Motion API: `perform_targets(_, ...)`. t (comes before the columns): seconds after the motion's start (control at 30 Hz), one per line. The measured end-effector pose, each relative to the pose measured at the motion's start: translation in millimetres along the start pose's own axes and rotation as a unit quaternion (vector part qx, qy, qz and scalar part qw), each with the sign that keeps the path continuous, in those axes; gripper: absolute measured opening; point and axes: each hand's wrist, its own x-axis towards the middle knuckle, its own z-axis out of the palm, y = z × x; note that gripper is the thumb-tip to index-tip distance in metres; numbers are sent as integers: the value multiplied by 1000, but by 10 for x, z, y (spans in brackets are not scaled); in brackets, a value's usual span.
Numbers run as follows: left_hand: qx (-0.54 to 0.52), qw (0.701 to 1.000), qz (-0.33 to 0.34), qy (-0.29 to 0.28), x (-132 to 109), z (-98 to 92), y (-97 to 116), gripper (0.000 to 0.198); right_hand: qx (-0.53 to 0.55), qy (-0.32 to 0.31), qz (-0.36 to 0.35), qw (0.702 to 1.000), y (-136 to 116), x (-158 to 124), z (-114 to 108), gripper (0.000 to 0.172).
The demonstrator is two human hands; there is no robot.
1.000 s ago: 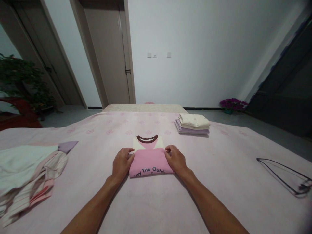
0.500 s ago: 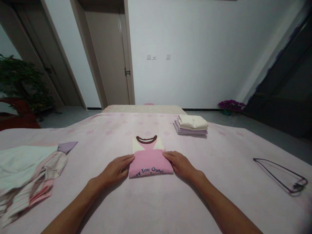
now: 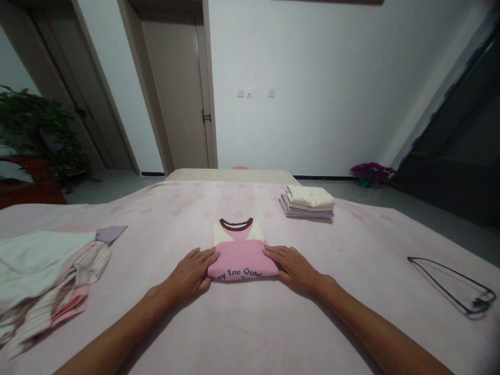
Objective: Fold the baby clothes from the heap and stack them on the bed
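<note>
A folded pink T-shirt (image 3: 239,256) lies in front of me, with cream shoulders and a dark brown neckband pointing away. Dark lettering, partly reading "The Outd", runs along its near fold. On its left edge rest the stretched fingertips of my left hand (image 3: 191,271), the thumb lower down by the near corner. My right hand (image 3: 295,268) lies against the opposite edge, its fingers extended over the pink fabric and its thumb not clearly visible. Both hands are open and touch the shirt from the sides.
A pink flowered sheet (image 3: 242,333) covers the surface. Loose clothes (image 3: 47,265) are heaped at left. Folded garments (image 3: 308,199), cream over lilac, form a stack at the back right. A thin black wire-like frame (image 3: 449,284) lies at far right.
My left thumb has come into view by the near left corner. The shirt's near edge sits slightly higher and looks straighter. The view has shifted a little.
</note>
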Motion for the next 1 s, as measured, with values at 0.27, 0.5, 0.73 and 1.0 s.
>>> perform_targets(0.27,9,1000,-20,20,122,-2,5,69,-39,69,-16,997,9,129,155,55)
perform_targets(0.5,-96,985,85,119,170,111,-132,40,38,142,-111,983,150,162,227,45)
perform_targets(0.73,-238,966,-16,102,76,-13,-39,35,159,147,-28,976,-82,45,161,41)
perform_targets(1.0,-254,964,43,68,-19,18,3,41,258,158,91,949,-328,152,148,43)
